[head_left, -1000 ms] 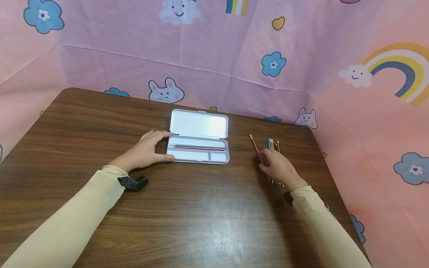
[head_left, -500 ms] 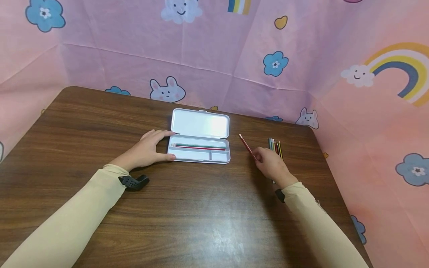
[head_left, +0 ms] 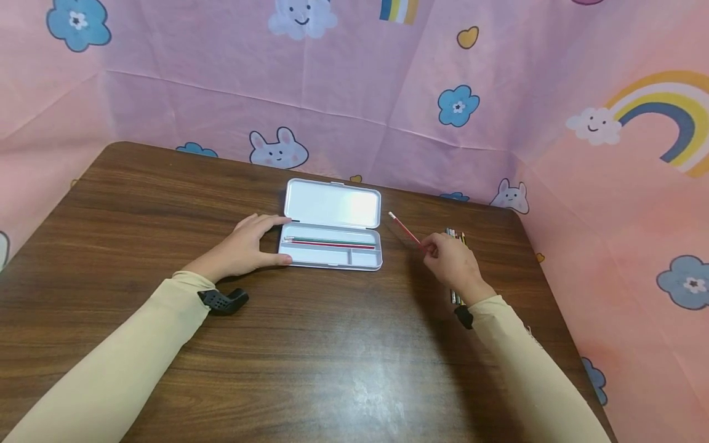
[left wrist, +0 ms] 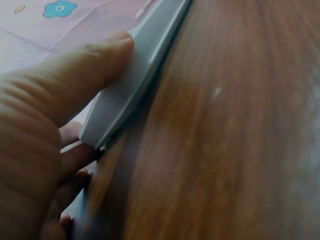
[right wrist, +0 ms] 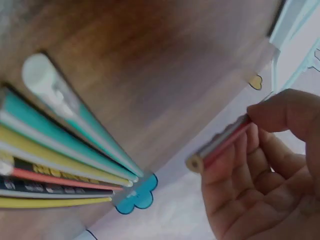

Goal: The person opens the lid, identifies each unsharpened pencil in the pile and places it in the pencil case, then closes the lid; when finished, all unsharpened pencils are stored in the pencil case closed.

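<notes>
A white pencil case (head_left: 318, 255) lies with its lid (head_left: 332, 203) folded back on the brown table. A green and a red pencil (head_left: 332, 244) lie side by side in its long rear compartment. My left hand (head_left: 238, 249) holds the case's left end, thumb against the front wall (left wrist: 137, 70) and fingers around the rear corner. My right hand (head_left: 454, 264) pinches a red pencil (head_left: 405, 227) between thumb and fingers, its white-tipped end slanting up toward the case. In the right wrist view, the pencil's bare wooden end (right wrist: 195, 163) points back from the fingers.
Several more pencils (right wrist: 55, 135), with green, yellow, red and black barrels, lie in a bunch on the table, partly hidden under my right hand in the head view. A patterned pink cloth (head_left: 343, 98) hangs behind the table (head_left: 310, 344) and along its right side.
My right hand has lifted the red pencil from beside the bunch and moved left with it. The pencil now slants further toward the case. My left hand has stayed on the case.
</notes>
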{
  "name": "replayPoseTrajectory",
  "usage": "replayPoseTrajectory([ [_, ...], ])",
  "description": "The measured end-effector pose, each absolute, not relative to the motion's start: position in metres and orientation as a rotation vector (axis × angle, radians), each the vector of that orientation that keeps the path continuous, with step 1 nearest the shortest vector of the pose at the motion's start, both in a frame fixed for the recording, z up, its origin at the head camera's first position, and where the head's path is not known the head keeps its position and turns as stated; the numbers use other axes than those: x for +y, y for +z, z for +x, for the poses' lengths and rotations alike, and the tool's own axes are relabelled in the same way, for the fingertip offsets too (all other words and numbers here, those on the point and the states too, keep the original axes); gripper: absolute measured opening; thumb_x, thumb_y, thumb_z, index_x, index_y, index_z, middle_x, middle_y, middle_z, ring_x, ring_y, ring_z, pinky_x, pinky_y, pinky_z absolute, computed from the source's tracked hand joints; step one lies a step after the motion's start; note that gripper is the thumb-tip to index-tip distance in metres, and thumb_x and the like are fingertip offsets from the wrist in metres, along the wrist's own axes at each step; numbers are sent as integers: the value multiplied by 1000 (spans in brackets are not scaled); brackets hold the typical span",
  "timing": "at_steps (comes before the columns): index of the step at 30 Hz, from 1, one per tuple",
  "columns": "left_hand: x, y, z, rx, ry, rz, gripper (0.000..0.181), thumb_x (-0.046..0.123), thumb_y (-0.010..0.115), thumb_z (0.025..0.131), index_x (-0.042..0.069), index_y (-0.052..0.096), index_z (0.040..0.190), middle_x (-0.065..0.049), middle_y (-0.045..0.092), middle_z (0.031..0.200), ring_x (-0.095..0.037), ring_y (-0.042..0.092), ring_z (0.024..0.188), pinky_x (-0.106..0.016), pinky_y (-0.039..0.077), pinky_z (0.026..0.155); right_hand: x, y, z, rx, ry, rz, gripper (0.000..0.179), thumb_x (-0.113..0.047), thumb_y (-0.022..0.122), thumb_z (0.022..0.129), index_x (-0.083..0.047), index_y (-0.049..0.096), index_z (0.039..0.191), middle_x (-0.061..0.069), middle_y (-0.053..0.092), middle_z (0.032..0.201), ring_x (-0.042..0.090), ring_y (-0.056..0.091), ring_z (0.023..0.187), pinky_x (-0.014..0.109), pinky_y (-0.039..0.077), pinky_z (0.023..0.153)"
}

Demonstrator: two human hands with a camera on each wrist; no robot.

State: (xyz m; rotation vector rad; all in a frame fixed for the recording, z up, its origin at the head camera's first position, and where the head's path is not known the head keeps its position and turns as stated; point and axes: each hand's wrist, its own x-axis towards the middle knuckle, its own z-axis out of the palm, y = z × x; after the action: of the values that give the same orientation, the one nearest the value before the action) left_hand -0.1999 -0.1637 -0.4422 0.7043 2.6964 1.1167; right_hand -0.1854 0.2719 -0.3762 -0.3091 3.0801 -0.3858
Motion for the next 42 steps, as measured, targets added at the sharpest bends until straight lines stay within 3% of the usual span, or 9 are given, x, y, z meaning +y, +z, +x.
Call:
replayPoseTrajectory([
  [18,-164,-444,-202,2707,1114,728,89,54,79,88,14,41,158,-18,39,162,-40,24,154,-60,4,127,257,-356,-188,3221,-396,-652,20,-5,69,90,-10,75,108,2,68,95,20,61,84,39,55,66],
  [26,-163,-442,-201,2705,1111,728,89,53,79,88,13,41,158,-19,40,161,-40,25,154,-59,3,127,242,-358,-192,3237,-369,-837,21,-2,68,87,-11,74,106,1,69,98,19,61,89,36,56,67],
  [42,-163,-443,-200,2704,1103,712,89,53,79,88,14,41,158,-19,38,162,-42,20,155,-60,3,126,184,-365,-205,3134,-222,-1068,20,-4,66,94,-13,73,110,1,70,105,19,61,95,35,56,70],
])
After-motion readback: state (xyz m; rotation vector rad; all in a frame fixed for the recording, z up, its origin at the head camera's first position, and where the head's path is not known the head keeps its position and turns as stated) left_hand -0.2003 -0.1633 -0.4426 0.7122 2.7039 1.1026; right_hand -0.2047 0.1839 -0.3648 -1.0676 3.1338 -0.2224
